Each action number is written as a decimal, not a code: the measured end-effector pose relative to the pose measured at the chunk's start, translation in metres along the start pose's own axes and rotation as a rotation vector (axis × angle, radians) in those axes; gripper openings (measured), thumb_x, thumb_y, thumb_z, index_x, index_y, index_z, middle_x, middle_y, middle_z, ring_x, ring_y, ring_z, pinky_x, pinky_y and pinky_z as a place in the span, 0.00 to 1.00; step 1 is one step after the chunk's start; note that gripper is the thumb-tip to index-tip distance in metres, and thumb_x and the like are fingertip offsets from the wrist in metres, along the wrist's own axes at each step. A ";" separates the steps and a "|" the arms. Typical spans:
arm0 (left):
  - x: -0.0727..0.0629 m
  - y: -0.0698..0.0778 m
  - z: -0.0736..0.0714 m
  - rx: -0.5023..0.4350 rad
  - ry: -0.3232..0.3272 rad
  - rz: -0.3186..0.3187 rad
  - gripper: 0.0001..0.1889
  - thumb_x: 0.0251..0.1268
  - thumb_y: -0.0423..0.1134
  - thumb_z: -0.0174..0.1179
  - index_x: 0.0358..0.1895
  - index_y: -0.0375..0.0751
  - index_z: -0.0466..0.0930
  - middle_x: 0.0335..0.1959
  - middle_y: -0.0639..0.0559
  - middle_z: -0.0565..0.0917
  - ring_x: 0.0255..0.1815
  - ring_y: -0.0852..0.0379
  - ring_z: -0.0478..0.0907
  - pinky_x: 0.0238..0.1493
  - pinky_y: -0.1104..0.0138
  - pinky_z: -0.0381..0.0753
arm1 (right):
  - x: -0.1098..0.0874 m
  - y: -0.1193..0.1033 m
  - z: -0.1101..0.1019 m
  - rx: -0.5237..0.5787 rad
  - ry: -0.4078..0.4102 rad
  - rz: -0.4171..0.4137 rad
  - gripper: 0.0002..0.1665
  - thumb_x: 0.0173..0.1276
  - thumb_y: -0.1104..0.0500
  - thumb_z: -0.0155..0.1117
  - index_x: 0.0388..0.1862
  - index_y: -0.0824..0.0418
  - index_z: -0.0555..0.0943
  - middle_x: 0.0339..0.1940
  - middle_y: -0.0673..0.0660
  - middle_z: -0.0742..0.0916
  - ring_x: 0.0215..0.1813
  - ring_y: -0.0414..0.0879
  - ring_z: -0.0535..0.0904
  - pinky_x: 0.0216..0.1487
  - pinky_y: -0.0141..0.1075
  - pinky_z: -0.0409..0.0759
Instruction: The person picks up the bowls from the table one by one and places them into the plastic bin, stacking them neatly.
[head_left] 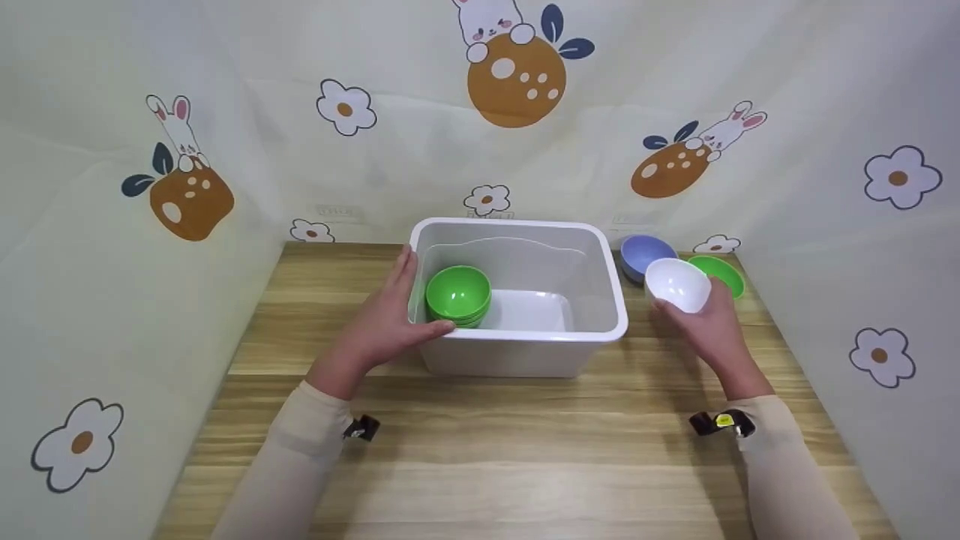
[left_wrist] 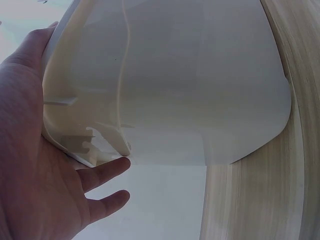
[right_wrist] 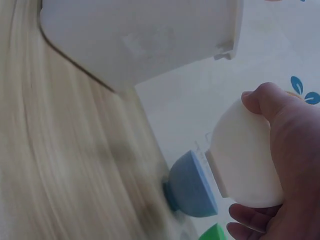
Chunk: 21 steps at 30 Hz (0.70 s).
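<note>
- Right of frame: your right hand (head_left: pixel 709 322) grips the round white plastic bowl (head_left: pixel 677 285) by its side.
- Centre: your left hand (head_left: pixel 379 319), fingers extended, probably steadies the rectangular white plastic bin (head_left: pixel 510 356).

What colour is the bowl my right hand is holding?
The bowl in your right hand is white, seen best in the head view.

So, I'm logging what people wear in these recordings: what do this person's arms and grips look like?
The left sleeve and right sleeve are long, plain and pale beige, ending around the wrists. A small dark left gadget and right gadget sit by the cuffs, the latter with a yellow patch. The left grip and right grip wear no gloves.
</note>
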<state>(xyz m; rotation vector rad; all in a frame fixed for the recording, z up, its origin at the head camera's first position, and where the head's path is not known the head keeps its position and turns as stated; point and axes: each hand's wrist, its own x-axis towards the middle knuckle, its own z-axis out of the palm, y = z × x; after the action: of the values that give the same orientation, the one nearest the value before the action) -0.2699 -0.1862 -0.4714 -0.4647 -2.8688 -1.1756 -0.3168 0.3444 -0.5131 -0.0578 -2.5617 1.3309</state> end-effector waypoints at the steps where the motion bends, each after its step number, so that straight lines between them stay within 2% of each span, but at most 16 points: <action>1: 0.000 0.000 0.000 0.000 0.000 0.000 0.75 0.57 0.77 0.74 0.93 0.44 0.36 0.94 0.45 0.35 0.92 0.37 0.43 0.85 0.38 0.57 | 0.000 -0.003 -0.001 0.002 -0.005 -0.004 0.58 0.68 0.50 0.84 0.83 0.74 0.60 0.73 0.74 0.74 0.70 0.64 0.75 0.71 0.58 0.75; 10: 0.001 0.000 0.000 -0.008 0.003 0.006 0.75 0.56 0.80 0.73 0.93 0.44 0.36 0.94 0.44 0.35 0.92 0.36 0.43 0.84 0.36 0.57 | 0.004 -0.027 -0.010 -0.037 -0.083 -0.037 0.63 0.68 0.45 0.84 0.85 0.72 0.57 0.76 0.74 0.72 0.72 0.67 0.72 0.73 0.65 0.75; 21: 0.000 -0.001 0.000 0.008 0.002 0.010 0.75 0.57 0.78 0.73 0.93 0.43 0.35 0.94 0.44 0.35 0.91 0.33 0.46 0.85 0.37 0.57 | 0.009 -0.057 -0.015 -0.093 -0.110 -0.097 0.63 0.67 0.43 0.85 0.84 0.72 0.59 0.74 0.73 0.73 0.69 0.66 0.74 0.69 0.62 0.77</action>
<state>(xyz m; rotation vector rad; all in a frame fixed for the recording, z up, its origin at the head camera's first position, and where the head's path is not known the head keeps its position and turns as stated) -0.2706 -0.1869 -0.4718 -0.4764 -2.8654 -1.1621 -0.3177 0.3243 -0.4568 0.1239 -2.6793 1.2115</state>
